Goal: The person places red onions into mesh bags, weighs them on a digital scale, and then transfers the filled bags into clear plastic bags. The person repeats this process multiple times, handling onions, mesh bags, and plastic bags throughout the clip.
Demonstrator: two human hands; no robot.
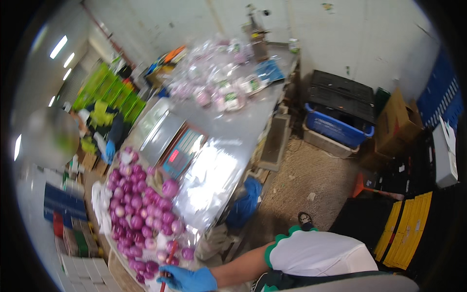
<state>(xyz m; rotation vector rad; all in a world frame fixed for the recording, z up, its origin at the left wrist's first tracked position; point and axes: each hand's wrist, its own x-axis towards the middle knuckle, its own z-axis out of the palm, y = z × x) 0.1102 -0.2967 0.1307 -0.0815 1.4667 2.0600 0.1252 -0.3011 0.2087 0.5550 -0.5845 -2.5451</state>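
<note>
My right hand (188, 278), in a blue glove, is at the bottom edge, closed around a slender red tool (172, 251) whose exact kind I cannot tell. Beside and beyond it, a large heap of peeled purple onions (136, 222) covers the near end of a metal table (233, 126). My left hand is out of view. A digital scale (180, 148) with a lit red display stands past the onions. Farther back lie many clear plastic bags of onions (215, 82), some with labels. White plastic bags (100, 206) hang at the table's left edge.
At the left, a co-worker's blue-gloved hand (110, 150) is near the onions, with green crates (109, 91) behind. On the right are a blue basket (337, 126), a cardboard box (397, 124) and yellow-edged black crates (405, 233). A blue bag (246, 204) hangs beside the table.
</note>
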